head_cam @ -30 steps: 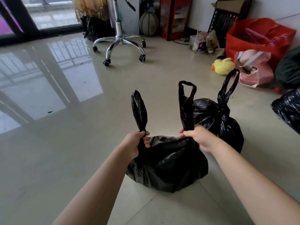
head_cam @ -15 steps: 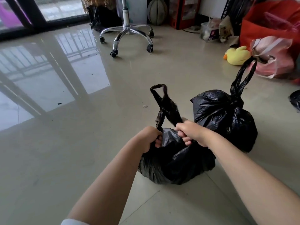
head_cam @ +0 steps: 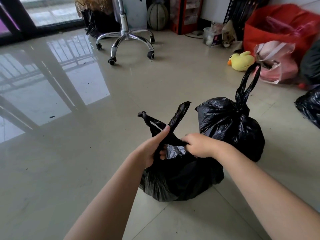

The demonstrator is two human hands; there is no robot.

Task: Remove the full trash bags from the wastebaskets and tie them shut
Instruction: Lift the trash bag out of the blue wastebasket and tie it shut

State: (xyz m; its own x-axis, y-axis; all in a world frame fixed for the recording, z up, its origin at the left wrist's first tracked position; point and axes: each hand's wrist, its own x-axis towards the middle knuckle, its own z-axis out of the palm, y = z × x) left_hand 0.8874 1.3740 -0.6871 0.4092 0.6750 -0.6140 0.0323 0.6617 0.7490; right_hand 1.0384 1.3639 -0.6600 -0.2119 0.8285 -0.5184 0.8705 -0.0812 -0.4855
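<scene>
A full black trash bag [head_cam: 180, 181] sits on the tiled floor right in front of me. Its two handle loops [head_cam: 178, 116] cross over each other above the bag's mouth. My left hand [head_cam: 154, 149] pinches one loop with the thumb stretched along it. My right hand [head_cam: 199, 144] grips the other loop close to the crossing. A second black trash bag [head_cam: 228, 125] stands just behind to the right, tied shut, its handles sticking up. No wastebasket is in view.
An office chair base [head_cam: 126, 37] on castors stands at the back. A yellow plush duck [head_cam: 241, 60], a pink bag [head_cam: 277, 63] and a red bag [head_cam: 277, 26] lie at the back right. Another black bag [head_cam: 310, 108] pokes in at the right edge.
The two handles, held apart and upright a second ago, have been brought together and crossed. My hands moved close to each other over the bag's mouth.
</scene>
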